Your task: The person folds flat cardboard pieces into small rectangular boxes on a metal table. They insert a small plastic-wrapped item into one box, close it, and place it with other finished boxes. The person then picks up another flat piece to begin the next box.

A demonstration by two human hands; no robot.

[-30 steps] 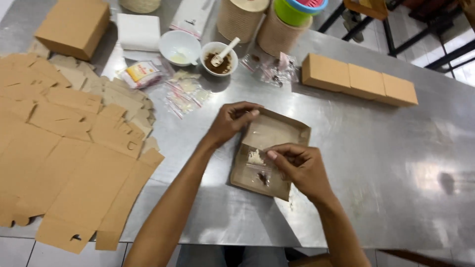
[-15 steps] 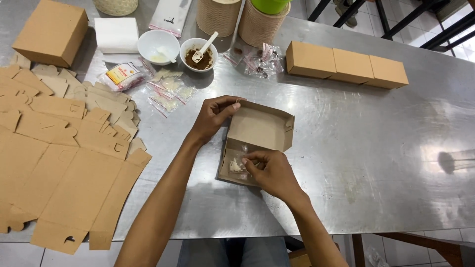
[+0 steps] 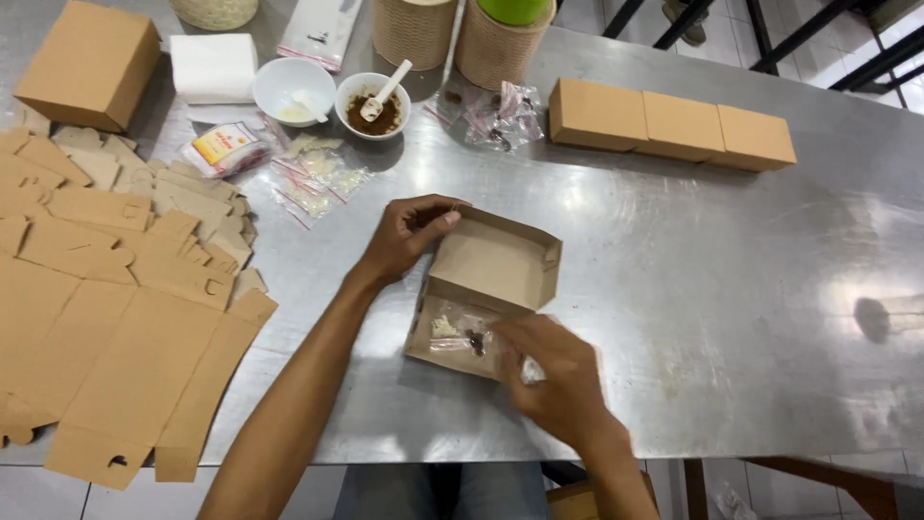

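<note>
My left hand [image 3: 409,236] reaches in from the lower left, its thumb and curled fingers pinching the raised lid edge of the small open brown cardboard box [image 3: 486,294] on the steel table [image 3: 693,289]. My right hand [image 3: 553,376] lies at the box's near right corner, fingers bent loosely over clear plastic sachets [image 3: 460,334] lying inside; whether they grip one I cannot tell

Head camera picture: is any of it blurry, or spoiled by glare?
Head view: the right hand is smeared by motion blur over the open cardboard box; the left hand looks sharp; the steel table throws soft whitish glare at right, with one dark shadow spot.
</note>
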